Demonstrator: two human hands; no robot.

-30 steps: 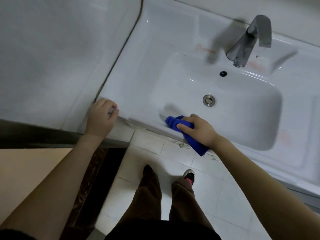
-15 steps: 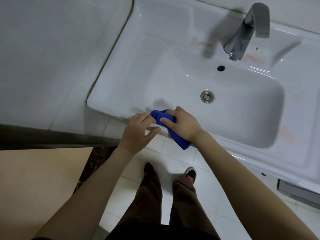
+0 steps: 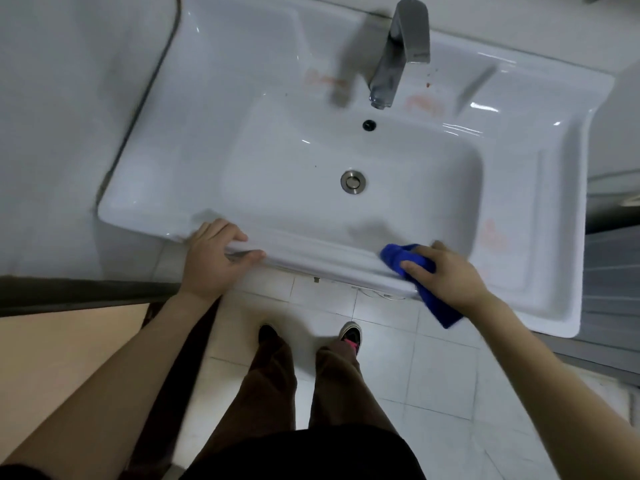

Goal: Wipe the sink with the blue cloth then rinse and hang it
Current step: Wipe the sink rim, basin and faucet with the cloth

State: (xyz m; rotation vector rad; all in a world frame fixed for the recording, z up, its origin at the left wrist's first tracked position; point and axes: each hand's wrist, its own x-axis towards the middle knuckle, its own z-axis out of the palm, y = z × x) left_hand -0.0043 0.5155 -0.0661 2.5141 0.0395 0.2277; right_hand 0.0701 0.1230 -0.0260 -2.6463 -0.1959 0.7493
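Right hand (image 3: 446,271) closed over the bunched blue cloth (image 3: 407,261), fingers curled on top and pressing it against the front rim of the white sink (image 3: 311,252), with a loose tail of cloth hanging down below the palm, over the edge. Left hand (image 3: 214,258) gripping that same rim well apart from the cloth, fingers hooked over the lip and thumb underneath, nothing else held. Beyond the fingertips, the drain (image 3: 353,182) in the basin floor, and farther back the metal faucet (image 3: 398,53).

Tiled floor (image 3: 398,386) — brown trousers (image 3: 273,393), seemingly dark shoes (image 3: 350,336)
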